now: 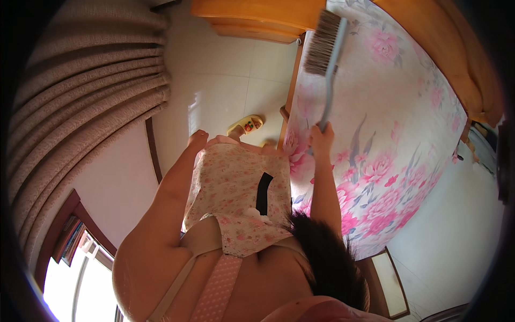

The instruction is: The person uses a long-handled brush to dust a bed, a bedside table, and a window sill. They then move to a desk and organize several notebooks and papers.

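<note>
My right hand (322, 140) is closed around the handle of a bed brush (330, 64) with a grey-blue back and brown bristles. The brush reaches up over the flower-printed bed sheet (382, 108), near its upper left edge; whether the bristles touch the cloth is not certain. On the other side, my left hand (198, 139) hangs beside my flowered dress, away from the bed, and seems to hold nothing. Its fingers are too small and foreshortened to make out well.
A wooden cabinet (257, 18) stands by the bed's upper left corner. The wooden headboard (454, 52) runs along the upper right. Pleated curtains (92, 88) hang at left. Below me is a tiled floor (225, 88), with a yellow slipper (245, 124) on my foot.
</note>
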`<action>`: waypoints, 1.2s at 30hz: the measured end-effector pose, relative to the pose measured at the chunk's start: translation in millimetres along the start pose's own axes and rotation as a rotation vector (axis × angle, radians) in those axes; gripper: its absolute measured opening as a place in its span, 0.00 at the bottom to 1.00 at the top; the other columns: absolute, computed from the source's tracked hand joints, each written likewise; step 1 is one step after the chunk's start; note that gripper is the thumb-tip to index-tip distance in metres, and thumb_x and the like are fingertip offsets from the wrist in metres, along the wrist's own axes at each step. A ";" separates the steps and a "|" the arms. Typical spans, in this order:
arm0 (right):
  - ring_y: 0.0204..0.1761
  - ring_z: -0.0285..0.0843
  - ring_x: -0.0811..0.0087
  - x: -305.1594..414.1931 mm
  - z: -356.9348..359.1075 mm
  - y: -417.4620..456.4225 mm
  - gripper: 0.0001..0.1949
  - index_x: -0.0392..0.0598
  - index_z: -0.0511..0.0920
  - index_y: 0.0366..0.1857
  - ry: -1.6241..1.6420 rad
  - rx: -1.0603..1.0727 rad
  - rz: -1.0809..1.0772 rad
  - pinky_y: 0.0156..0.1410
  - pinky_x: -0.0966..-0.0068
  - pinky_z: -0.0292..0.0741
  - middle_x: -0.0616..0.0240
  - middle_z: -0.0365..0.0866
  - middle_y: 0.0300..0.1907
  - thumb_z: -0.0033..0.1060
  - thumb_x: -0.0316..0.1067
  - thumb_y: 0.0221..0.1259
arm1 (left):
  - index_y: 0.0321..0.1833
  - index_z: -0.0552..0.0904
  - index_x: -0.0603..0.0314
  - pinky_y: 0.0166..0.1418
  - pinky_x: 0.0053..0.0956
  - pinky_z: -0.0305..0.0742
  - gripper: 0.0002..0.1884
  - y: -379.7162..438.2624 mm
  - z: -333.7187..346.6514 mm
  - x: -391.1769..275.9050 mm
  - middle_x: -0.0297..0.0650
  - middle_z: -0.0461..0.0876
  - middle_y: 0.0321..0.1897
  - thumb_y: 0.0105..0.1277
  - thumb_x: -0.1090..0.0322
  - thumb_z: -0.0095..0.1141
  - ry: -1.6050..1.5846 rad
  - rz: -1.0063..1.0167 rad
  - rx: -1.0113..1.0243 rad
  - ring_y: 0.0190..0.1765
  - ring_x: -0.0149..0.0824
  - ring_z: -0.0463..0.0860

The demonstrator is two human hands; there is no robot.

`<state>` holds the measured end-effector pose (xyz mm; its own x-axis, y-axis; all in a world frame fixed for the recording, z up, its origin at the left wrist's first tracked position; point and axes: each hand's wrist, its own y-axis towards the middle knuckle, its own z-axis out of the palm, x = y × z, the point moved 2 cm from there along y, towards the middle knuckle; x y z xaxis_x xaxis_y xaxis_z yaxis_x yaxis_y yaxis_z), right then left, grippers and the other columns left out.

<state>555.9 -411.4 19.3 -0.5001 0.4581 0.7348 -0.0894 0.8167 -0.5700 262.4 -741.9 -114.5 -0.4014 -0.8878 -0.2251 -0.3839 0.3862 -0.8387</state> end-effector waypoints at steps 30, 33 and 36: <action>0.22 0.77 0.54 67.3 45.3 92.2 0.12 0.38 0.66 0.37 -0.389 -0.078 -0.203 0.29 0.62 0.72 0.50 0.74 0.19 0.54 0.34 0.55 | 0.51 0.78 0.54 0.56 0.34 0.73 0.21 72.2 -119.1 -210.2 0.44 0.82 0.46 0.61 0.49 0.50 -0.195 -0.016 -0.016 0.50 0.44 0.81; 0.29 0.78 0.44 113.3 9.3 72.3 0.15 0.37 0.68 0.39 -0.355 0.105 -0.044 0.33 0.57 0.72 0.44 0.76 0.23 0.59 0.35 0.54 | 0.51 0.79 0.54 0.54 0.32 0.74 0.20 77.7 -124.0 -204.7 0.43 0.83 0.45 0.62 0.50 0.50 -0.206 -0.039 0.002 0.49 0.42 0.82; 0.30 0.78 0.43 128.7 -1.1 68.6 0.17 0.38 0.68 0.38 -0.424 0.016 -0.054 0.33 0.57 0.72 0.43 0.77 0.24 0.60 0.42 0.58 | 0.50 0.80 0.54 0.51 0.32 0.76 0.19 84.2 -127.7 -198.6 0.43 0.84 0.41 0.63 0.50 0.51 -0.306 -0.107 0.008 0.45 0.40 0.83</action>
<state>486.3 -296.0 75.2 -0.8038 0.2276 0.5497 -0.1369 0.8284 -0.5432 203.6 -501.0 -77.1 -0.0904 -0.9578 -0.2730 -0.4039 0.2858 -0.8690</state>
